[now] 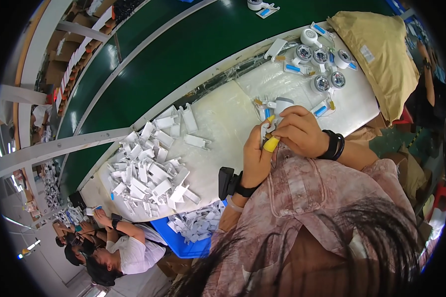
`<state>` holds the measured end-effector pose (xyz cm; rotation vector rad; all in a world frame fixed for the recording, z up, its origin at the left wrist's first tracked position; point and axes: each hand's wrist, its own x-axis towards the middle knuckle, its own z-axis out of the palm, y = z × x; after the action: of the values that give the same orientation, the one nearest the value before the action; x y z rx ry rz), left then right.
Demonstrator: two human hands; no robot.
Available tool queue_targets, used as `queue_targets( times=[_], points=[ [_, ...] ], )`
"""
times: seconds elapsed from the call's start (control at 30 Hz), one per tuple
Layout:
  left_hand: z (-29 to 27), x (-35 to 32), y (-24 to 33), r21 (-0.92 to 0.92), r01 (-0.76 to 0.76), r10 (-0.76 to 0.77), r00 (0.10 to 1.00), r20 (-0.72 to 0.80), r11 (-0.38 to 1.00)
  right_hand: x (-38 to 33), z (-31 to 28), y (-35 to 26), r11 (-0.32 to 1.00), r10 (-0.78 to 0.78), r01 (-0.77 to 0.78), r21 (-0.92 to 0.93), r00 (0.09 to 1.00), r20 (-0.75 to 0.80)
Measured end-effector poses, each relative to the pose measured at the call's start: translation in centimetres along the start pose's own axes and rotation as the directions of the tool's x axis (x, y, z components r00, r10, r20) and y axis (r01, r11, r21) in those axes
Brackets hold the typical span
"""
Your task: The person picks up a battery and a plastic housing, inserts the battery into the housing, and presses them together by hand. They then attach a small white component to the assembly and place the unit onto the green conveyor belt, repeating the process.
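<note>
Two bare hands meet over the near edge of a pale, film-covered desk (223,121), to the right of a heap of loose white plastic channel-shaped parts (151,171). The left hand (254,157) is partly closed, pinching a small white plastic piece (264,132) between thumb and fingers, with yellow showing at the thumb tip. The right hand (300,132) has bent fingers gathered against the same piece; its exact grip is hidden. A white round-headed unit (284,104) is just beyond the fingers; whether it joins the piece is unclear.

Nearer than the heap, a blue plastic bin (195,251) holds small white parts. Left of the heap, a co-worker in a white shirt (141,250) raises a hand. Farther away and right of the heap are round white-and-grey units (320,55), then a tan paper sack (379,64). Beyond the heap runs a green conveyor belt (148,84).
</note>
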<state>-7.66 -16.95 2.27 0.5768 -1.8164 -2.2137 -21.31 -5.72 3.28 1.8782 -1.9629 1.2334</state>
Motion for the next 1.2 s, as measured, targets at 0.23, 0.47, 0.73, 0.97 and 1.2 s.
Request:
queue_targets(
  times=[0.23,0.47,0.73,0.97,1.2],
  points=[
    [-0.2,-0.2,-0.3,0.127,-0.057,0.063,0.997,-0.045,0.990,0.2,0.5,-0.5,1.000,0.022,-0.021,0.013,1.000,-0.017],
    [-0.9,-0.3,-2.0,0.253,-0.112,0.134,0.988,-0.070,0.961,0.0,1.2,0.1,0.997,0.042,-0.044,0.065,0.999,0.020],
    [-0.4,-0.6,-1.4,-0.023,0.074,-0.075,0.997,-0.032,0.997,-0.2,0.5,0.1,0.991,0.050,-0.066,0.115,0.990,0.133],
    [0.3,-1.3,-1.2,0.016,0.021,-0.019,0.994,-0.104,1.000,-0.3,0.4,-0.8,0.992,0.085,-0.095,0.082,0.989,0.117],
    [0.1,-1.4,-1.3,0.111,-0.047,0.060,0.992,-0.110,0.993,-0.2,0.7,-1.3,0.994,0.081,-0.088,0.058,0.990,0.111]
  ],
)
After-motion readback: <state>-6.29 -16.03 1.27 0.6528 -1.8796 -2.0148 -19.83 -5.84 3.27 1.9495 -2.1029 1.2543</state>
